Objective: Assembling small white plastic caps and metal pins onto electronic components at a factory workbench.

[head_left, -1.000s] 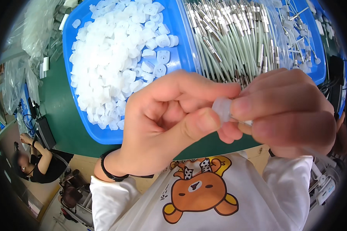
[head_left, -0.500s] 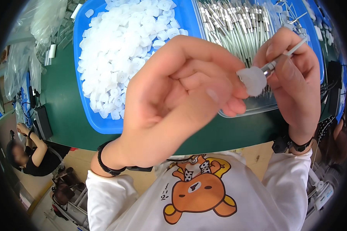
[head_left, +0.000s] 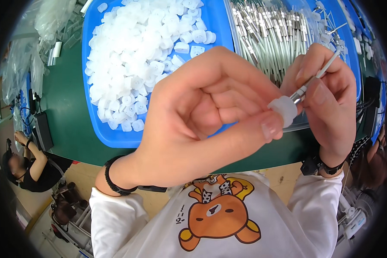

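My left hand (head_left: 210, 116) is curled, its thumb and fingertips pinching a translucent white plastic cap (head_left: 284, 110). In my right hand (head_left: 329, 94), thumb and index finger grip a thin rod (head_left: 303, 89) with a silver metal end and a pale, slim shaft. The metal end meets the cap; how deep it goes inside I cannot tell. Behind my left hand, a blue tray (head_left: 99, 136) holds a heap of similar white caps (head_left: 133, 56). Beyond my right hand, many similar rods (head_left: 271, 34) lie bundled in a clear container.
A green tabletop (head_left: 66, 107) lies under the trays. Another blue tray (head_left: 351, 51) with loose metal-ended pieces stands at the right. Clear plastic bags (head_left: 51, 26) sit at the far left. Another person (head_left: 30, 165) sits at the lower left, and someone else is partly visible at the right edge.
My left thumb has moved right and now presses on the cap, where it was apart from it before. The rod tilts more steeply, and both hands sit slightly lower.
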`<state>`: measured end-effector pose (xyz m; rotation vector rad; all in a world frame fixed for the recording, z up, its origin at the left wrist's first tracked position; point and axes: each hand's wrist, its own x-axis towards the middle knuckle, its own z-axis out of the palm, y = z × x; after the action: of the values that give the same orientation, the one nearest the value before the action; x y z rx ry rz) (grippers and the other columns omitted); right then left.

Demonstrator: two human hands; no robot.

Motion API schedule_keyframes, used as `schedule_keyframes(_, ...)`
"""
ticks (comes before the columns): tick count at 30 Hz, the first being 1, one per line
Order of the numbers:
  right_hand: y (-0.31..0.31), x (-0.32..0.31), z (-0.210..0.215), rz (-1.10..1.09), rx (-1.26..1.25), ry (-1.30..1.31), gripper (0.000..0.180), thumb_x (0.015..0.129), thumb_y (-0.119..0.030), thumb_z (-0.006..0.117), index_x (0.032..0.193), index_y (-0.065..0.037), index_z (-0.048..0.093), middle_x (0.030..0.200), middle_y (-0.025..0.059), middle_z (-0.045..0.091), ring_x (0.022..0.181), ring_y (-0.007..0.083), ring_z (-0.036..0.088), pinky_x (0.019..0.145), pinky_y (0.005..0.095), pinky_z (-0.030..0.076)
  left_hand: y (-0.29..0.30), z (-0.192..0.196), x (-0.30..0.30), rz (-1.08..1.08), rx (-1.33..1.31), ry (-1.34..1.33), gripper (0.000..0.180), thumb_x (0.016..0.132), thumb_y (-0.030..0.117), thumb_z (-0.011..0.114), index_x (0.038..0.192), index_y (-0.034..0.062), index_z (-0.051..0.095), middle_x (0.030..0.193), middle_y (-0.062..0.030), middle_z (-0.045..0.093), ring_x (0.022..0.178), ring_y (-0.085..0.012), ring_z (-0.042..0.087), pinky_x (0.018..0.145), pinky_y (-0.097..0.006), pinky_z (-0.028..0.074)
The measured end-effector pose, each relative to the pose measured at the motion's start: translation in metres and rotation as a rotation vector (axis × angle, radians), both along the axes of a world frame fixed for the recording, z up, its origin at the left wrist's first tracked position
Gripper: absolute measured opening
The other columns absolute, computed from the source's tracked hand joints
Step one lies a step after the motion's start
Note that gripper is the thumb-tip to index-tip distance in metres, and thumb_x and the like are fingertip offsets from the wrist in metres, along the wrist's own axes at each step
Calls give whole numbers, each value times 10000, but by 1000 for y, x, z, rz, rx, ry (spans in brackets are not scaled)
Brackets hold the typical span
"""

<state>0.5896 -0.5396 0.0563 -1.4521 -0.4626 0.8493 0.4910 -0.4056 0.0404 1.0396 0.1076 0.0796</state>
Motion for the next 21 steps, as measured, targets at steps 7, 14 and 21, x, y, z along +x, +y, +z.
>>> schedule_keyframes(7, 1, 1, -2, 15, 12, 44, 280, 734, -279, 540, 701, -45, 391, 544, 8, 402, 446, 60, 372, 431, 175, 282, -1, 3, -1, 2, -115, 59, 177, 674, 0, 520, 822, -11, 424, 750, -156, 517, 615, -169, 560, 548, -243, 475)
schedule_keyframes(14, 0, 4, -2, 59, -13, 44, 303, 743, -311, 524, 692, -49, 380, 549, 6, 391, 444, 56, 347, 427, 176, 259, 2, -1, 0, -22, -60, 22, 149, 689, -18, 487, 825, -8, 428, 759, -155, 519, 609, -162, 558, 524, -238, 472)
schedule_keyframes(21, -2, 7, -6, 105, 22, 83, 326, 725, -324, 540, 705, -49, 366, 568, 4, 377, 487, 63, 333, 440, 192, 247, 0, -1, -2, 9, -85, 26, 119, 687, -29, 504, 790, -12, 449, 743, -157, 527, 586, -160, 557, 506, -231, 470)
